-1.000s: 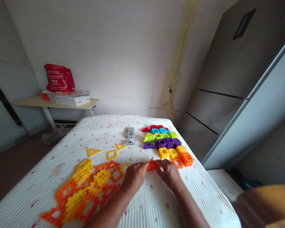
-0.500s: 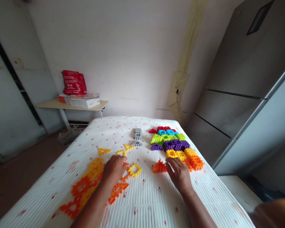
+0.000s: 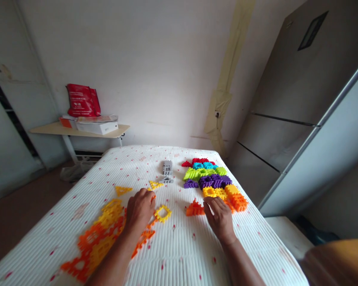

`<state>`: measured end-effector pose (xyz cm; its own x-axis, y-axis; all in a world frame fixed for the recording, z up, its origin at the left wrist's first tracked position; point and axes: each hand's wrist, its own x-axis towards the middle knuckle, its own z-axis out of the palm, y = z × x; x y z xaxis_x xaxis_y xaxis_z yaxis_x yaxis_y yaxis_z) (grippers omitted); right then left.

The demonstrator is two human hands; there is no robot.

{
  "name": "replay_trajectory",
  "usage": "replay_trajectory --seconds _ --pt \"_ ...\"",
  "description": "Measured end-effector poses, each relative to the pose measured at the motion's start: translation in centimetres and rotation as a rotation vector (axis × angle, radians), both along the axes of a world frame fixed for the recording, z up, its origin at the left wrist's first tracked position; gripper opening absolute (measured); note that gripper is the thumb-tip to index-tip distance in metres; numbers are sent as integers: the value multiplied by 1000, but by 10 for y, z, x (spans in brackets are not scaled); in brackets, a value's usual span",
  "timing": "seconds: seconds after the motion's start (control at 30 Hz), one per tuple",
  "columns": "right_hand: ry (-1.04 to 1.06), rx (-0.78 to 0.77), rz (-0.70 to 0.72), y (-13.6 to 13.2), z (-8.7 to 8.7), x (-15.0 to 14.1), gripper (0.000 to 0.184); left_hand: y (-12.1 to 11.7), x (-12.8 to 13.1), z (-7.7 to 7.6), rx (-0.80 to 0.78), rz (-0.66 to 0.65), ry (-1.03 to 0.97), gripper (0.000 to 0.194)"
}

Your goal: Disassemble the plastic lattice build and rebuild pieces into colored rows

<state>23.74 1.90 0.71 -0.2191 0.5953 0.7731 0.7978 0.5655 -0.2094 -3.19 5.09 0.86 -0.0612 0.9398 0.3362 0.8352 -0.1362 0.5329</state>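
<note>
Head view, left hand (image 3: 141, 207): above orange pieces (image 3: 143, 242), grip unclear
Right hand (image 3: 219, 216): fingers curled beside orange stack (image 3: 194, 208)

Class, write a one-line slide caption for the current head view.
Left hand over scattered orange and yellow pieces, right hand beside colour-grouped stacks.

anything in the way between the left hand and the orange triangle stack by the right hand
Yes: a yellow square frame lies flat between the left hand and the orange triangle stack, nearer the left hand, with parts of orange pieces beside it. Nothing taller shows.
</note>
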Motion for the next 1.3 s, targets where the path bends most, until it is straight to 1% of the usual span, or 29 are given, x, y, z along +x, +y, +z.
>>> replay_trajectory --seconds 0.1,0.17,0.27,0.37,0.47,0.53,0.63,0.7,0.8,0.87,0.97,1.07,1.17,1.3 --pt "27 6 9 -1 1 -4 17 -3 4 7 78 -2 -227 16" --pt "51 -12 29 -2 1 -8 16 -6 10 10 93 -18 -403 14" --pt "102 -54 84 -4 -2 -15 12 -11 21 10 38 -86 -668 15" --pt "165 -107 137 -6 -4 -21 10 -17 34 7 -52 -165 -873 21" --pt "186 -137 180 -7 -4 -26 16 -22 48 4 -118 -224 -997 22" --pt "181 -129 201 -8 -3 -28 19 -24 58 2 -148 -263 -1035 22" --pt "193 -106 193 -8 -2 -27 19 -25 72 1 -166 -313 -1024 20" --pt "212 -105 162 -7 -2 -23 19 -24 79 1 -158 -337 -971 18" --pt "239 -145 99 -4 -4 -13 20 -19 86 3 -114 -349 -834 17" --pt "235 -191 64 -1 -5 -6 22 -16 89 3 -66 -331 -721 15" --pt "176 -230 32 2 -8 1 23 -12 93 1 -5 -287 -556 14" --pt "84 -256 -3 3 -10 4 23 -11 95 -5 14 -256 -427 16" --pt "-8 -286 -30 3 -10 3 22 -11 96 -10 15 -237 -335 15" --pt "-97 -318 -39 3 -8 1 19 -11 96 -12 31 -247 -254 15"
